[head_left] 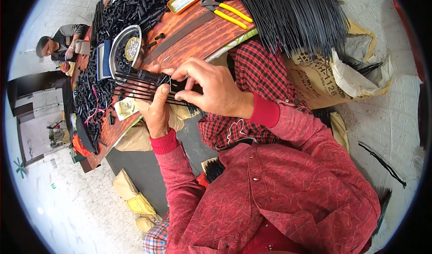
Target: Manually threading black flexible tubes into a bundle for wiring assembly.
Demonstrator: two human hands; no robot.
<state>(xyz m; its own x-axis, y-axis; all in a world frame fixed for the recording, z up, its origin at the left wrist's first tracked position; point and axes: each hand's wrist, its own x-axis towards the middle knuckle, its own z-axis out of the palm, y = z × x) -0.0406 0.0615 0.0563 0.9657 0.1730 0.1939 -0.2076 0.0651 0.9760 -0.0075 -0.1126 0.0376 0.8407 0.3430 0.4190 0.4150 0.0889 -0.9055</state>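
My left hand [156,112] is closed around a bundle of thin black rods [130,86], its thumb pointing up along the near side. The rods fan out to the left, and a dark plastic piece seems to sit among them close to the fingers. Beside it, my right hand [211,86] has thumb and fingers bent together at the bundle's right end. A fine pale wire shows just off its fingertips; whether the fingers pinch it cannot be made out. Short rod ends stick out below the right hand.
Yellow-handled pliers [229,16], a dark flat strip [180,37] and an orange-rimmed tray [170,5] lie on the red wooden table [216,40]. A metal bowl [140,34] holds a tin of silvery bits [132,49]. Long black rods [292,17] overhang a sack [321,85]. Another person [67,40] sits far left.
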